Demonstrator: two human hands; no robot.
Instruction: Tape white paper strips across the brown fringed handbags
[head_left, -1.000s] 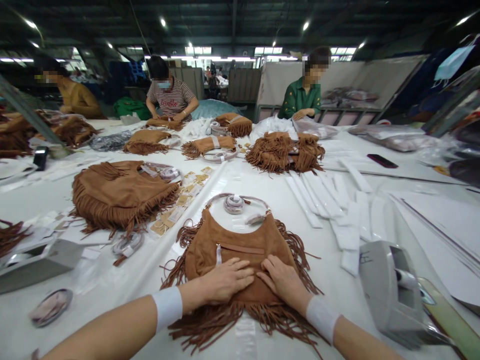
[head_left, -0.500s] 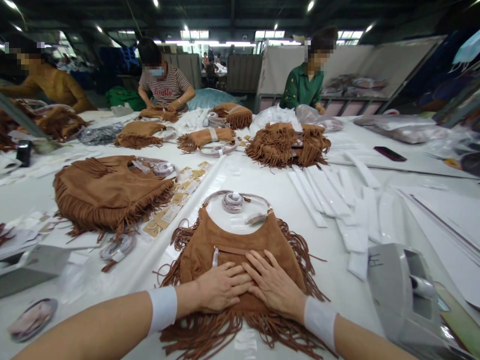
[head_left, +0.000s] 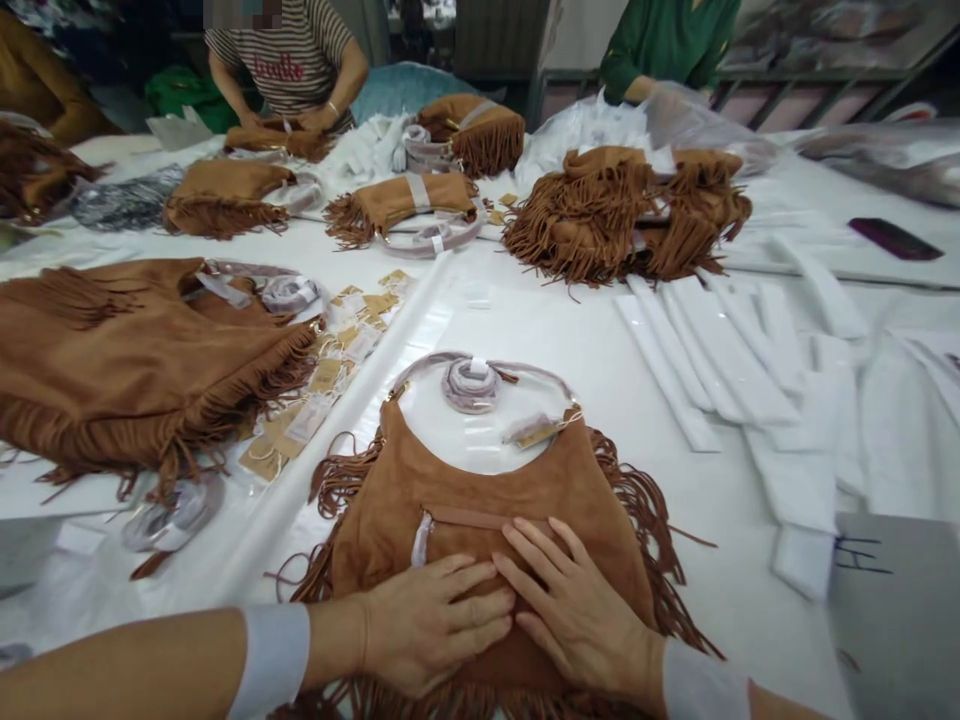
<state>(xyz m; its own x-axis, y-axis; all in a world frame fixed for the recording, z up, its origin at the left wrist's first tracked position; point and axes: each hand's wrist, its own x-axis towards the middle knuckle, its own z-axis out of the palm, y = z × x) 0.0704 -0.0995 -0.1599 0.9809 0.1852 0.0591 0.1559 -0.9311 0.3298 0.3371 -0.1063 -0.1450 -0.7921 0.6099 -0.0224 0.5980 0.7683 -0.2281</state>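
A brown suede bag [head_left: 465, 490] with fringe round its edges lies flat on the white table [head_left: 570, 340] in front of me, its wrapped strap [head_left: 472, 383] curving above it. My left hand [head_left: 427, 625] rests flat on the bag's lower middle with the fingers stretched out to the right. Beside it, touching it, my right hand [head_left: 577, 610] also lies flat on the suede, fingers spread and pointing up-left toward the bag's zipper [head_left: 450, 520]. Neither hand holds anything. White bands cover both wrists.
A stack of fringed bags [head_left: 112, 350] lies at the left beside scattered paper tags [head_left: 337, 360]. More bags [head_left: 622, 210] sit farther back. White foam strips [head_left: 720, 360] fill the right side. Two people work at the far edge. A grey box [head_left: 892, 620] is at the lower right.
The view has tipped down and come closer to the table. My right hand has slid left and up over the bag until it touches my left hand.
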